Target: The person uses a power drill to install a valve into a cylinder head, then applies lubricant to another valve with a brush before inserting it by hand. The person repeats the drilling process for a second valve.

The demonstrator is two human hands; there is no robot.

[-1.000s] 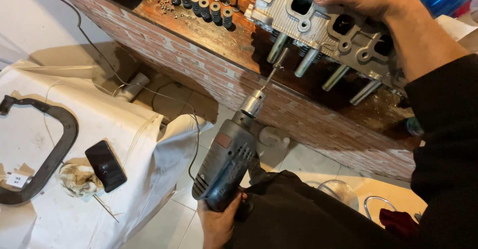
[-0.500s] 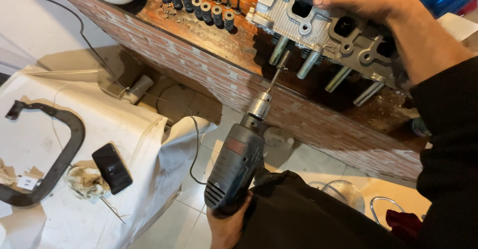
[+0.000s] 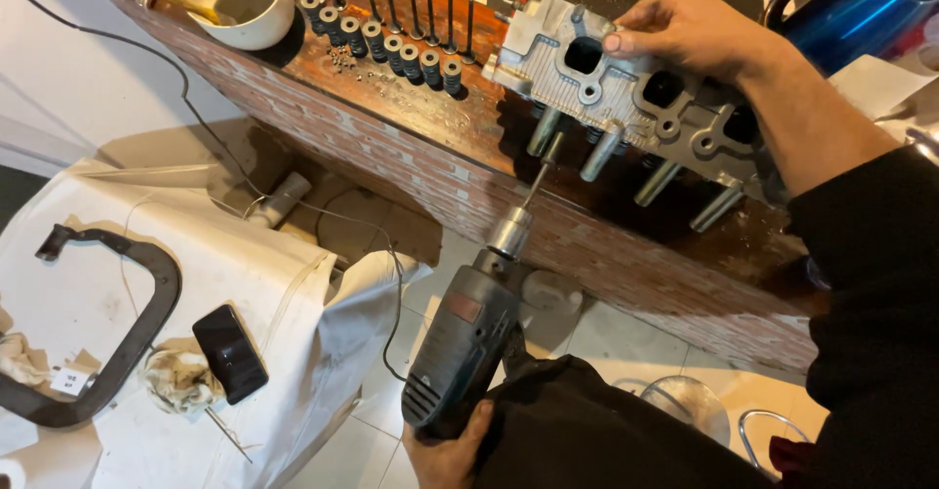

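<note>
Head view shows my left hand [image 3: 445, 450] at the bottom edge, fingers wrapped around the grip of a dark electric drill [image 3: 462, 352]. Its thin bit angles up into the underside of a grey metal cylinder head [image 3: 626, 108], which overhangs the front edge of the brick-patterned desk [image 3: 411, 156]. My right hand [image 3: 699, 34] lies on top of the cylinder head, fingers closed over its upper edge. Behind it, a row of valve springs [image 3: 386, 44] stands beside a white bowl [image 3: 240, 0].
</note>
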